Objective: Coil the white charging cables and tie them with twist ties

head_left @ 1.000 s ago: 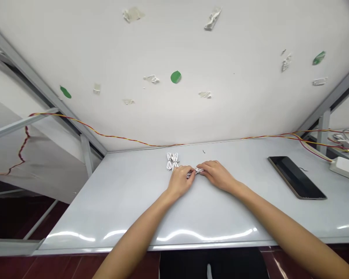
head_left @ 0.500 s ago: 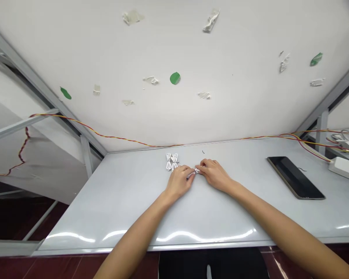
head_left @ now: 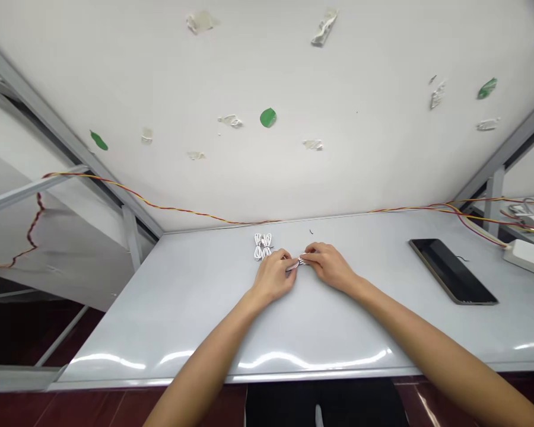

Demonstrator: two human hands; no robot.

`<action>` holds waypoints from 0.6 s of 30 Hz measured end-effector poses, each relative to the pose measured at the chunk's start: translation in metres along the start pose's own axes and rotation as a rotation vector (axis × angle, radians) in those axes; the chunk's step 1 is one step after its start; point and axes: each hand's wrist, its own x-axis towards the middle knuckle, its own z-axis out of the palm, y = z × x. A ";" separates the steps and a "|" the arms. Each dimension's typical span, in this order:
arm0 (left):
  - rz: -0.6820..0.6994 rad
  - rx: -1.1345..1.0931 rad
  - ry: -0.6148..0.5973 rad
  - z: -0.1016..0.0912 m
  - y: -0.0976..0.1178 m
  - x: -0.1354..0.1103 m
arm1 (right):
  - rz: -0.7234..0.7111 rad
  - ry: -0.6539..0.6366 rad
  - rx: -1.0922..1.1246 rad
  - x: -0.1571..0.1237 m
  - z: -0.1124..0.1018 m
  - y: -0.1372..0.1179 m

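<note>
White cable bundle (head_left: 297, 263) lies pinched between the two hands, near the middle of the pale grey table top (head_left: 173, 320); the hand on it is the work of this moment, though the fingers hide just what is being done to it, and whether it rests on the table or is slightly raised cannot be told. The left hand (head_left: 273, 277) is closed around the bundle's left end, and the right hand (head_left: 330, 266) grips its right end, the two almost touching. At about eleven o'clock from the hands, just beside the left one, lie two white cable coils (head_left: 263, 246), side by side and apparently bound with thin dark ties; neither hand is on them. No open container stands within reach; the closest thing to one is a black slab with a bronze edge (head_left: 449, 271), well apart at about three o'clock, perhaps a shallow tray, perhaps a tablet, I cannot tell which, with nothing visible on it. Farther along at three o'clock sits a white plastic box (head_left: 527, 259); at twelve o'clock, a twisted red-and-yellow wire (head_left: 204, 218) runs along the table's far edge, below a white panel (head_left: 115, 71) dotted with green patches (head_left: 267, 117) and scraps of tape (head_left: 324, 28).
</note>
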 end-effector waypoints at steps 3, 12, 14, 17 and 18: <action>0.023 0.018 -0.005 -0.004 -0.002 0.000 | -0.001 -0.030 -0.062 0.000 0.000 0.000; 0.042 0.149 -0.070 -0.004 0.003 0.001 | 0.011 -0.070 -0.108 -0.001 -0.001 -0.006; 0.030 0.177 -0.088 -0.004 0.006 0.002 | 0.019 -0.073 -0.096 -0.001 -0.001 -0.008; 0.016 0.193 -0.072 -0.003 0.007 0.001 | 0.019 -0.039 -0.091 -0.002 -0.001 -0.008; 0.011 0.200 -0.052 -0.002 0.007 0.000 | 0.023 -0.019 -0.089 -0.002 -0.001 -0.008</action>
